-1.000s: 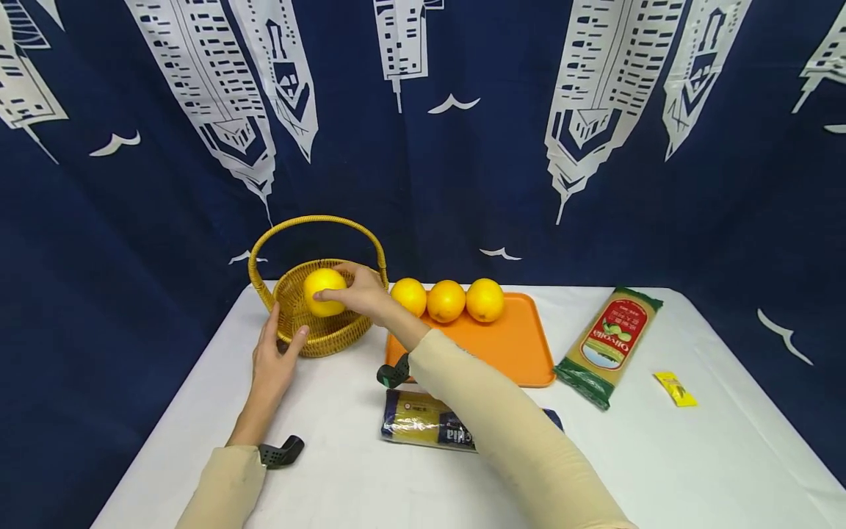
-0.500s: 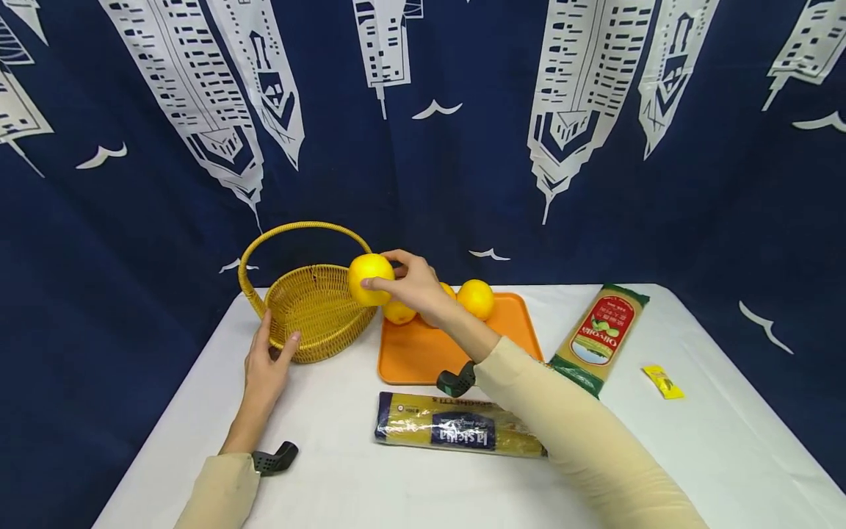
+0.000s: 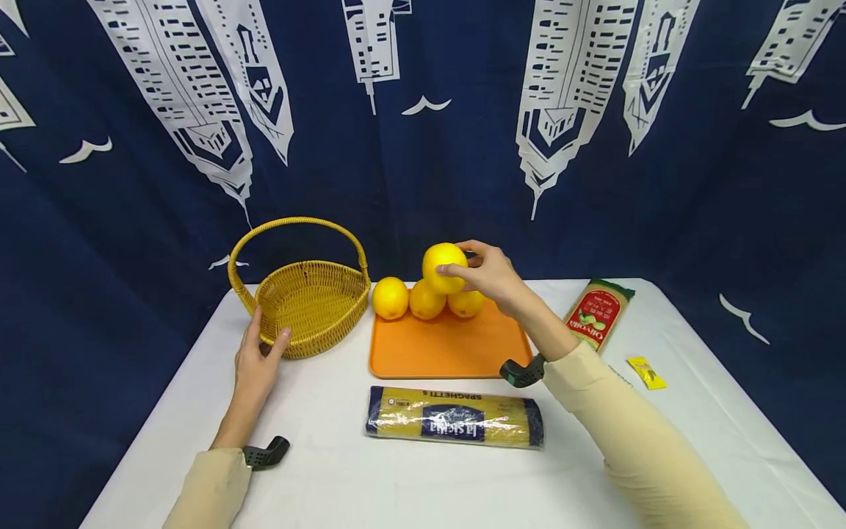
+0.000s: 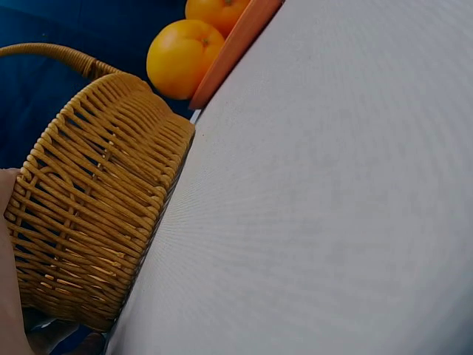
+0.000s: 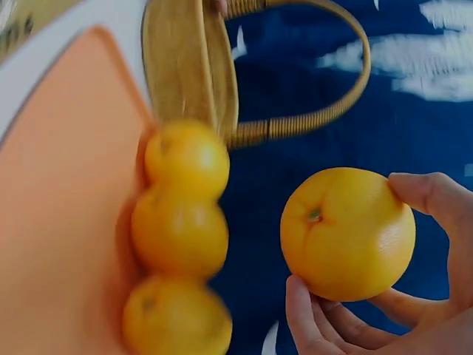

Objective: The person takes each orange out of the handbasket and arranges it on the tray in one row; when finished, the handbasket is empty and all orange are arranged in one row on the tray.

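My right hand (image 3: 492, 275) holds an orange (image 3: 444, 269) between thumb and fingers, raised over the back of the orange tray (image 3: 449, 353). In the right wrist view, that orange (image 5: 347, 233) shows its stem end, with the thumb on one side and fingers under the other. Several more oranges stand in a row along the tray's back edge, the leftmost orange (image 3: 390, 298) nearest the basket. A wicker basket (image 3: 313, 301) with a tall hoop handle sits at the left, nothing inside it. My left hand (image 3: 256, 367) holds its near left side, thumb at the rim, fingers lower down.
A pack of spaghetti (image 3: 456, 417) lies in front of the tray. Another pasta pack (image 3: 600, 312), red and green, lies at the back right, partly behind my right forearm. Beside it is a small yellow packet (image 3: 646, 372). A dark blue printed cloth (image 3: 423, 184) hangs behind the table.
My right hand has carried the orange from inside the basket, up and rightward, to above the row on the tray. My left hand stays at the basket. The head view has shifted slightly.
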{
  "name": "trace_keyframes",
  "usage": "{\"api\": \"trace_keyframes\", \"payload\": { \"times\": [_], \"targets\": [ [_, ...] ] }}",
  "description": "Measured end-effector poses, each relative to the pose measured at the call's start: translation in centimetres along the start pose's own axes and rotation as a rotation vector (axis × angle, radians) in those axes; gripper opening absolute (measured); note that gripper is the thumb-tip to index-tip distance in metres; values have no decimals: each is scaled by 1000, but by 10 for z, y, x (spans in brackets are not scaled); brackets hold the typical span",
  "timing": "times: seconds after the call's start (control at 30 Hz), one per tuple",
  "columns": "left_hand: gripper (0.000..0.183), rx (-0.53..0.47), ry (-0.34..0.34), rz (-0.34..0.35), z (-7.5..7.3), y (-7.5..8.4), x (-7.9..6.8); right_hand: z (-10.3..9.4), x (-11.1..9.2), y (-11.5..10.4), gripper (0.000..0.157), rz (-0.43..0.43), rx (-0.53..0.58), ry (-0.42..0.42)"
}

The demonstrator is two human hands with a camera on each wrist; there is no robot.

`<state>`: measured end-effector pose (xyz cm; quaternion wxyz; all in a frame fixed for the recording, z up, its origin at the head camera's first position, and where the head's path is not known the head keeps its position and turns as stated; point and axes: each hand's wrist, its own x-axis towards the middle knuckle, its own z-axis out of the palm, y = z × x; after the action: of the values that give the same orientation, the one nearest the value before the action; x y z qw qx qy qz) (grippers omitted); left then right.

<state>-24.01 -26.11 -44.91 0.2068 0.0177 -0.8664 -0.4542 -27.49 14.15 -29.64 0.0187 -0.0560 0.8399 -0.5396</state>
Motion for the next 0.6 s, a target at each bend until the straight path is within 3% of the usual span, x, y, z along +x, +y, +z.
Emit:
{"api": "trace_keyframes", "payload": {
  "times": [0.3,0.47,0.6],
  "targets": [
    [76,-16,-1,9,1,-1,4,-52,4,48,78,125,-147,143],
    [76,-14,-7,1,1,-1,3,-55,7,72,77,179,-334,199],
    [75,-15,6,-1,2,-2,1,-47,14,90,74,167,-525,207]
  ]
}}
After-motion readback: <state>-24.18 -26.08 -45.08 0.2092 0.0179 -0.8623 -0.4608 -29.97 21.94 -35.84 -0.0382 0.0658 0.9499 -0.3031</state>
